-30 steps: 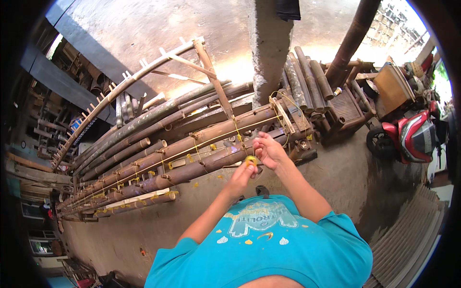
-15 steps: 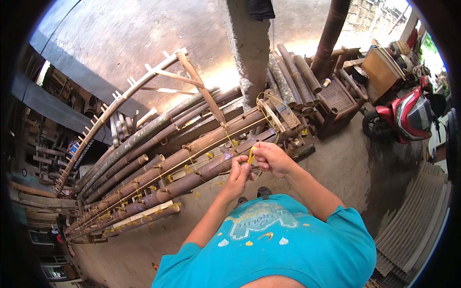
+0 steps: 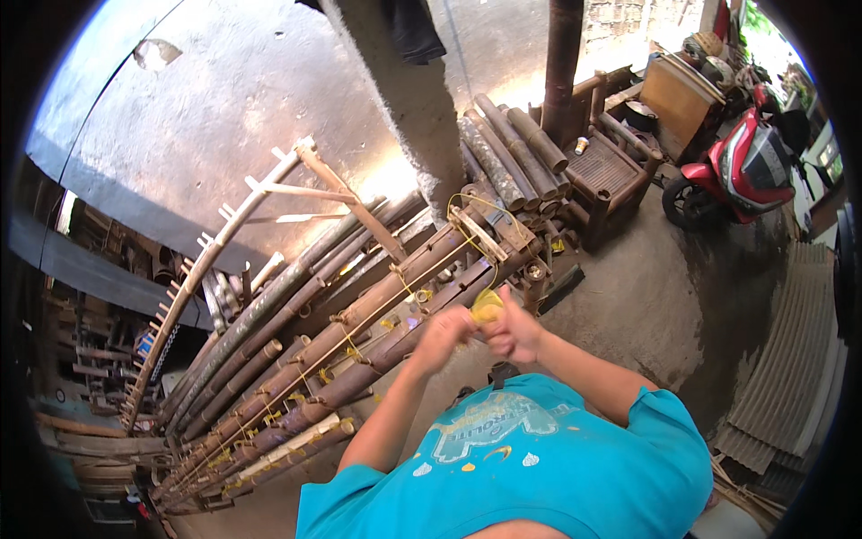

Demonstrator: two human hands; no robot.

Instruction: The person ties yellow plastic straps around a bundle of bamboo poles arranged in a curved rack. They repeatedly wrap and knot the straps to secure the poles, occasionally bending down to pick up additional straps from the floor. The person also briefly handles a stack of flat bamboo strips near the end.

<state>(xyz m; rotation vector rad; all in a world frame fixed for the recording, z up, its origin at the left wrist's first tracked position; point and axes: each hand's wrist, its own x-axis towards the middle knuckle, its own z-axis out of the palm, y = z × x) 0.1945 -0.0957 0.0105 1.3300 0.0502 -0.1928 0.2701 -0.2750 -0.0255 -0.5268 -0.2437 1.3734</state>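
In front of my chest, my left hand point(image 3: 444, 336) and my right hand point(image 3: 518, 334) are close together, with the fingers of both closed. Between them is a bunched yellow strip point(image 3: 487, 307), somewhat smeared by motion. Just beyond my hands runs a long brown bamboo pole point(image 3: 373, 364), part of a low frame of bamboo poles slanting from lower left to upper right. A second bamboo pole point(image 3: 386, 301) lies behind it, with yellow ties and a thin yellow line along it.
Cut bamboo pieces point(image 3: 507, 157) are stacked by a concrete pillar point(image 3: 409, 117). At the right are a bamboo chair point(image 3: 611, 171), a red motorbike point(image 3: 745, 171) and corrugated sheets point(image 3: 777, 359). A curved rack with pegs point(image 3: 197, 269) rises at the left.
My hands have drawn together, and the yellow strip has gone from a narrow loop to a bunch between them. The whole view has tilted and shifted.
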